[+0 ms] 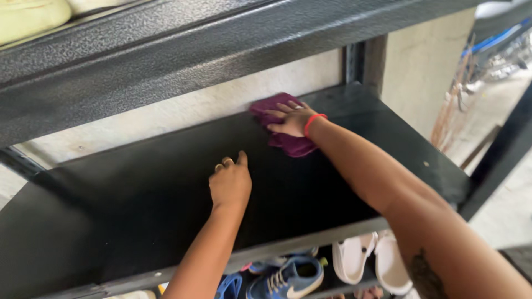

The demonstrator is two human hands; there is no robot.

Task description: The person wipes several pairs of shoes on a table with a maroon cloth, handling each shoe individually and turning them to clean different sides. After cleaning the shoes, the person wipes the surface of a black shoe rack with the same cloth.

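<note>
Purple cloth [284, 126] lying under the flat, spread-fingered right hand [292, 118] at the black metal shelf's [138, 210] back edge; left hand [230, 182], loosely curled, resting mid-shelf.

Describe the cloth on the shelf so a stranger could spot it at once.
Find the black metal shelf of the rack, above the row of shoes. Near its back right part, against the pale wall, the right hand presses flat on a crumpled cloth. It is magenta-purple, the only soft, coloured thing on that dark shelf.
</note>
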